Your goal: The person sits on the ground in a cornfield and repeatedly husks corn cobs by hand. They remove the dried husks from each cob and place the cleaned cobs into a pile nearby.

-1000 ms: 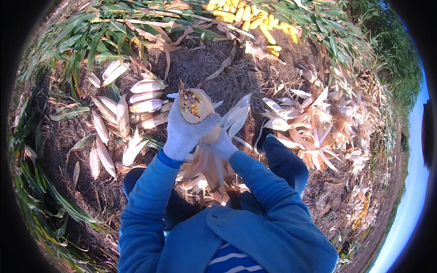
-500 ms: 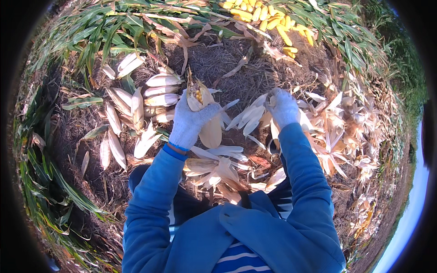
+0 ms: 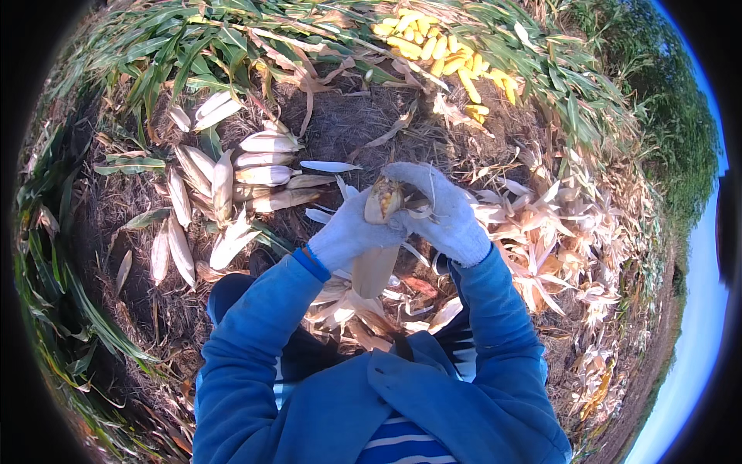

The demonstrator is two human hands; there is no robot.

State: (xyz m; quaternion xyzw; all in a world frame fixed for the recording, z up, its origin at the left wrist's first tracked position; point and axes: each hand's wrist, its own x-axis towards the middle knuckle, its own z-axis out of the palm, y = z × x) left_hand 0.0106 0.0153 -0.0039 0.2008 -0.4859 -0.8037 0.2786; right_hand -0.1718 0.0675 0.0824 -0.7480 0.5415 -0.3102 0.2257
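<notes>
An ear of corn (image 3: 375,271), still wrapped in pale dry husk, is in front of me, yellow kernels showing near its top. My left hand (image 3: 349,230), in a white knit glove, is closed around its middle. The gloved right hand (image 3: 447,218) has its fingers curled over the top of the ear, thumb beside the kernels, gripping the husk there. Some fingertips are hidden behind the ear. Below both hands, loose pale husks (image 3: 348,309) lie between my knees.
Unhusked ears (image 3: 263,159) lie on the ground at left. A heap of stripped husks (image 3: 549,240) spreads at right. Bare yellow cobs (image 3: 440,50) are piled at the far side, beside green corn stalks (image 3: 224,46). More leaves (image 3: 69,286) line the left edge.
My right hand has come left from the husk heap to the top of the ear, and the husk it held is no longer in it. My left hand has shifted right with the ear.
</notes>
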